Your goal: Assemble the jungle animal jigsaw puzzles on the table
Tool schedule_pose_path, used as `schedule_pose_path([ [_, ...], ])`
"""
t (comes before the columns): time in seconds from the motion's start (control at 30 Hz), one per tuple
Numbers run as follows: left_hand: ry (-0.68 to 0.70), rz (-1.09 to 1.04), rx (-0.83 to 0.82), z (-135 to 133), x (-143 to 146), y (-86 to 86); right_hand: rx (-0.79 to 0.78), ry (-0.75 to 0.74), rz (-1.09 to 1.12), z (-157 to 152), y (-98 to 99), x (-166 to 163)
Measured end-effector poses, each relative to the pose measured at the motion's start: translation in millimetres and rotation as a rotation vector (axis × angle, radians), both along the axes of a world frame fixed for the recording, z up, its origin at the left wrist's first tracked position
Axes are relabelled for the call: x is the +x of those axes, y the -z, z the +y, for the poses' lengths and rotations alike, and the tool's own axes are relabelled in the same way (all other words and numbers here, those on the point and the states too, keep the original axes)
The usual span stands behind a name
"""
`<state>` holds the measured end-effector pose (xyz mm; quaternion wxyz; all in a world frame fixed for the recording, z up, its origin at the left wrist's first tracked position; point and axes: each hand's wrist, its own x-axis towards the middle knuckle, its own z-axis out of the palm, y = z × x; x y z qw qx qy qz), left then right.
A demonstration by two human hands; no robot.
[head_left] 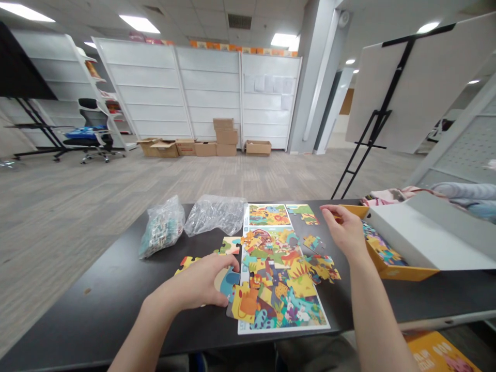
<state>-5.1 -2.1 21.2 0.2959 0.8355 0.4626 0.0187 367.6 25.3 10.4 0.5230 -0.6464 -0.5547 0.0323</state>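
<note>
My left hand (197, 284) is at the left edge of a printed picture sheet (284, 329), thumb and fingers closed around a blue and cream puzzle piece (231, 281). An orange puzzle piece (245, 304) lies just beside its thumb. Loose puzzle pieces (302, 281) cover much of the sheet's lower picture. My right hand (343, 227) is raised near the open box, fingers curled together; whatever they hold, if anything, is hidden. To its left, a few joined puzzle pieces (304, 213) lie by the sheet's upper right corner. Another small cluster (313, 243) sits below them.
A yellow box (411, 273) with a white lid (434, 232) stands at right, puzzle pieces inside. A clear bag of pieces (165, 227) and a crumpled plastic bag (215, 214) lie at the back left of the black table (96, 305). Folded cloths (461, 194) are behind the box.
</note>
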Motion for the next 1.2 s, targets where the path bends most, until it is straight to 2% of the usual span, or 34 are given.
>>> schedule_pose_path([
  [0.23, 0.006, -0.092, -0.046, -1.2, -9.5, -6.9, -0.019, 0.04, 0.048, -4.8, -5.0, 4.2],
  [0.4, 0.007, -0.257, -0.039, 0.7, -15.5, -14.4, -0.041, -0.059, 0.076, -7.6, -11.6, -17.4],
  [0.5, -0.067, -0.323, -0.088, 0.1, -13.9, -14.8, -0.119, -0.253, 0.029, -11.3, -17.5, -43.6],
  [0.67, -0.134, -0.601, -0.3, 1.4, -1.2, -5.9, -0.335, -0.76, -0.012, -19.5, -18.3, -95.8],
  [0.73, -0.131, -0.638, -0.305, 2.9, 4.3, -1.8, -0.418, -0.928, 0.052, -20.9, -12.8, -112.6],
  [0.8, -0.124, -0.645, -0.266, 4.2, 8.8, 0.9, -0.463, -1.034, 0.129, -20.7, -6.1, -123.7],
  [1.0, -0.122, -0.591, -0.087, 6.8, 14.4, 4.5, -0.602, -1.084, 0.291, -17.5, 2.0, -128.3],
  [1.2, -0.135, -0.478, 0.1, 12.1, 15.3, 12.6, -0.65, -1.008, 0.333, -13.2, 7.6, -125.8],
])
